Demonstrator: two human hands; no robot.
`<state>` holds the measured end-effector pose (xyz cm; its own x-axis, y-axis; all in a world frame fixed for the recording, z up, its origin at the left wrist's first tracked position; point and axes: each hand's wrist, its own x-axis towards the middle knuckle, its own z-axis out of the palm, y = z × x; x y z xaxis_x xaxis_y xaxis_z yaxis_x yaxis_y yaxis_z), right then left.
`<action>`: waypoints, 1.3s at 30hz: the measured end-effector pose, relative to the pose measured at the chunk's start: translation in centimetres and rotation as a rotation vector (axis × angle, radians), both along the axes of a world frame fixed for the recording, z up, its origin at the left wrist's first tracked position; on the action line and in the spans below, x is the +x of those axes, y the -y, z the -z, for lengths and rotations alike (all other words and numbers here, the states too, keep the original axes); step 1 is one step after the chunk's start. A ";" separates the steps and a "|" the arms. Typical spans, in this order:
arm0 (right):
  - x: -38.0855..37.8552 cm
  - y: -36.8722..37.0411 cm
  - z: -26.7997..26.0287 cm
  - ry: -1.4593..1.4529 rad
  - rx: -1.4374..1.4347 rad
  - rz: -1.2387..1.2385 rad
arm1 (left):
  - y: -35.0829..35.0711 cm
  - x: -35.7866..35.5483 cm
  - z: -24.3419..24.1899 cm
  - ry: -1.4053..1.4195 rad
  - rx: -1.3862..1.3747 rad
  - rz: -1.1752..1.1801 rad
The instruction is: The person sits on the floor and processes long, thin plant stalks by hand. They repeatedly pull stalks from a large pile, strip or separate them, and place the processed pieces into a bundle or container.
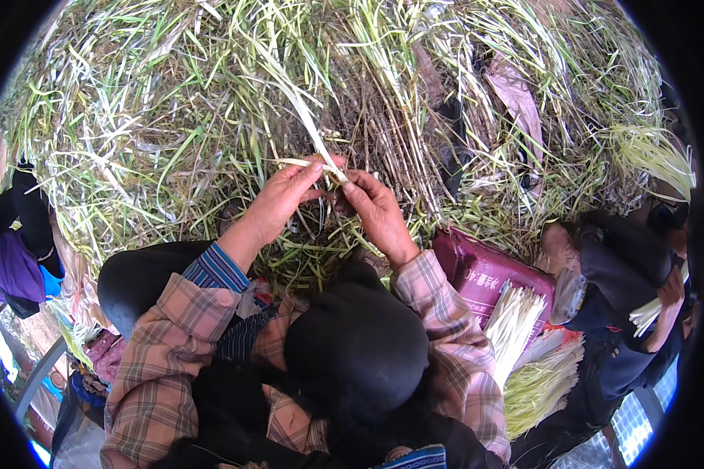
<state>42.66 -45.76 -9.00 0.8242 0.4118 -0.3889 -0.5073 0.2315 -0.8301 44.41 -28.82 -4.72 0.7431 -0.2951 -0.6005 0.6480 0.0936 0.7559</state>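
Observation:
My left hand [284, 190] and my right hand [378, 208] meet in front of my knees over a heap of leafy stalks. Between them is a pale stalk [307, 117], which looks like a garlic or leek shoot, its leaves running up and away from me. The right thumb and fingers pinch its lower end. With thumb and forefinger, my left hand grips a thin pale strip [293, 162] that angles off the stalk near its base. Several root-ended stalks [387, 132] lie side by side in the heap just beyond my hands.
At my right is a maroon printed bag [487, 275] with bundles of trimmed white stalks [513, 328] and yellow-green leaves [542, 381] on it. A person's hand [670, 293] at the far right holds white stalks. Someone in purple clothing [12, 264] is at the left.

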 end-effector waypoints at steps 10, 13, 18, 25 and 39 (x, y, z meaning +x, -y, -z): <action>-0.6 -0.1 -0.3 0.792 -0.704 0.145 | 1.0 -0.7 0.8 0.131 0.123 -0.023; -0.1 0.0 -0.3 0.755 -0.734 0.178 | 1.1 -0.5 0.2 0.216 0.122 0.041; 0.0 0.9 -0.4 0.396 -0.415 0.092 | -0.8 0.2 0.4 0.115 0.053 -0.142; 0.2 0.5 -1.6 0.814 -0.797 0.131 | 0.2 -0.9 2.2 0.038 0.003 -0.189; -1.3 0.5 -2.1 1.147 -0.469 -0.074 | -0.5 -0.7 2.4 -0.046 -0.284 -0.341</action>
<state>41.41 -46.28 -6.89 0.7664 0.4875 0.4184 0.5666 -0.2060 -0.7978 43.72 -28.34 -7.08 0.8011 -0.1957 -0.5656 0.5762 0.5077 0.6405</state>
